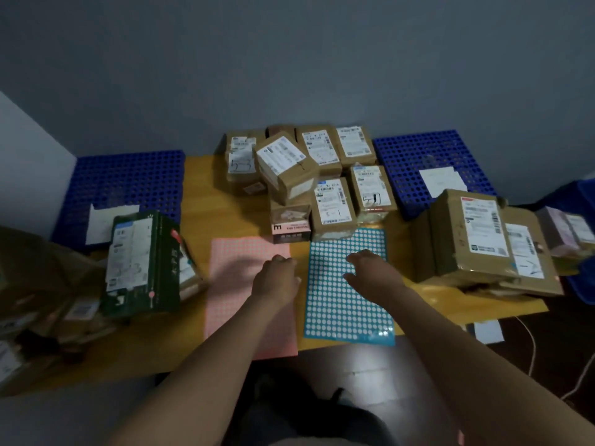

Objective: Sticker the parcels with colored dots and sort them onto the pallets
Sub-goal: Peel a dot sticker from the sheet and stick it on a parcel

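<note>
Peeling a dot off the blue sheet (341,312) should go best with the right hand (370,272) lifting its edge and the left hand (277,278) steadying; I cannot tell either grip's closure.

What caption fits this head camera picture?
Left hand over pink sticker sheet, right hand over blue sticker sheet, parcels piled behind.

Brown cardboard parcels (331,204) with taped paper labels, perforated blue plastic pallets (122,185), smooth wooden table (206,201).
</note>
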